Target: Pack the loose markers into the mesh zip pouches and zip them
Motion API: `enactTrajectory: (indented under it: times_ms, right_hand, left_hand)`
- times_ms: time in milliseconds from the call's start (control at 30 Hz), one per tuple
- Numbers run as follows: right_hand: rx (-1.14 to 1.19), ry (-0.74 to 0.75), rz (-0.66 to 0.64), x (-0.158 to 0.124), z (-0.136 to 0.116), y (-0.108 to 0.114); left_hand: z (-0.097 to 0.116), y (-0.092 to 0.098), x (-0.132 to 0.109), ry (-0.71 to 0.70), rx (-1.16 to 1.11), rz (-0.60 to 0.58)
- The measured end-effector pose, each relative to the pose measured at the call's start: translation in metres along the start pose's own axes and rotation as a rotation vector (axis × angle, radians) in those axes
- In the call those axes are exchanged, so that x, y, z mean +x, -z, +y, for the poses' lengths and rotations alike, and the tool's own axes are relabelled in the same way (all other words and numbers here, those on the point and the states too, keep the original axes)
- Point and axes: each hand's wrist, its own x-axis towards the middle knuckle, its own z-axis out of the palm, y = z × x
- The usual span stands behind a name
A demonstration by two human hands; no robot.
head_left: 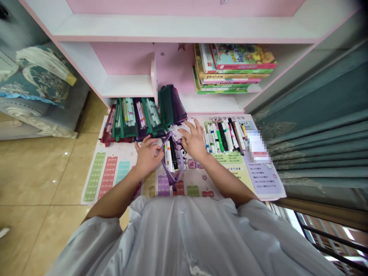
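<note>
A purple mesh zip pouch (182, 168) lies gaping on the desk mat in front of me, with several white and black marker pens (171, 155) in it. My left hand (147, 156) is at the pouch's left edge, thumb and a curled finger pinched on the rim while other fingers stretch out. To the right of the pouch, my right hand (196, 142) is open, its fingers spread over the mat and nothing in them. Beyond it, loose markers (222, 135) in white, green, black and brown lie side by side in a row.
Filled mesh pouches (129, 115) of pens line the left back, beside folded dark green pouches (166, 103). Stacked books (230, 73) occupy the pink shelf. A blurred-out white item (258, 146) sits right of the markers. The printed mat (123, 153) covers the desk; a curtain (304, 115) hangs at right.
</note>
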Motion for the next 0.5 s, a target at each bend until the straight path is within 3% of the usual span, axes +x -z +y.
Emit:
enactTrajectory:
  times_ms: [133,267,500]
  right_hand:
    - [0.016,0.189,-0.142,0.024,0.011,-0.007]
    - [0.026,0.34,-0.202,0.037,0.013,-0.013]
    - [0.042,0.349,-0.201,0.033,0.017,-0.003]
  left_hand:
    - [-0.002,0.0,0.0,-0.022,0.013,-0.014]
    - [-0.002,0.002,0.0,-0.036,0.024,-0.018]
    - [-0.004,0.003,0.0,-0.045,0.034,-0.023]
